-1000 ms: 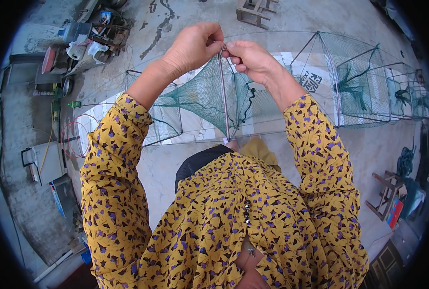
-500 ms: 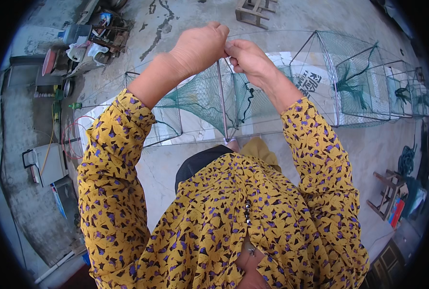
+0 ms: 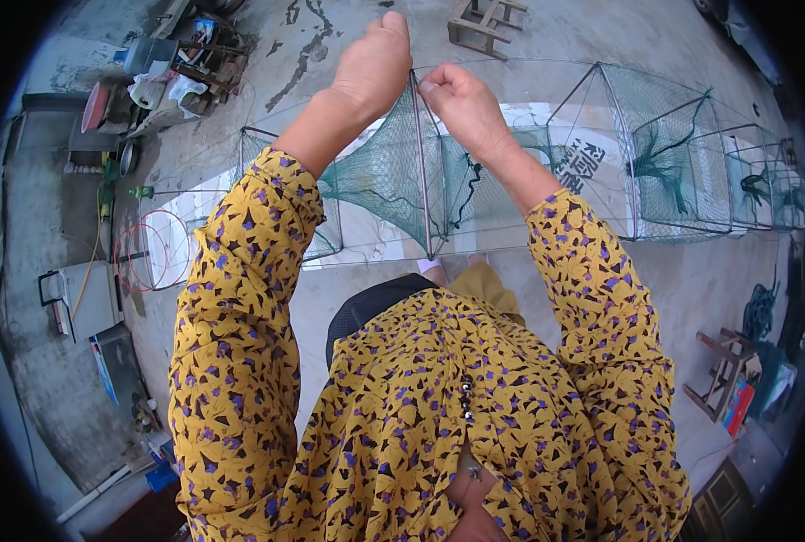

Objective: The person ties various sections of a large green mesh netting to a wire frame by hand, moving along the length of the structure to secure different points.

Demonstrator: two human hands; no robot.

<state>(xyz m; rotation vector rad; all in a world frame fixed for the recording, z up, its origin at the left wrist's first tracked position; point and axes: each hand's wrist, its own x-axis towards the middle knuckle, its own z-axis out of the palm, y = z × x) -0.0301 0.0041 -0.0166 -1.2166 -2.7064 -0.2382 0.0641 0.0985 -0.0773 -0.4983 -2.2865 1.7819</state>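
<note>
Left hand (image 3: pixel 375 68) was raised above the top end of an upright rod (image 3: pixel 420 163) of the green net trap (image 3: pixel 386 194), fingers curled in; fingertips hidden, so couldn't tell what it gripped. Right hand (image 3: pixel 465 108) sat just beside that same rod end, thumb and forefinger nearly pinched, other fingers loosely bent; any strand between them too fine to make out. Trap stretched left to right across the floor in front of the person, partly over a white printed sheet (image 3: pixel 605 140). Risks, as judged: a thin tie at the rod end could slip, since the fingertips had little to hold; a hard pull by the left hand could tip the rod or bend the thin frame; fingers could snag the mesh, being so close to it; a foot could catch the lower edge, since the feet (image 3: pixel 431 269) were just beside it; the dark cord (image 3: pixel 467 194) hanging in the mesh could tangle. Containers: trap was split by frames into sections, with bunched green netting (image 3: pixel 669 172) inside a right-hand one; no catch made out. Pink basin (image 3: pixel 95 108) at far left, contents too small to tell. Pale box (image 3: pixel 91 303) below it, inside not visible.
</note>
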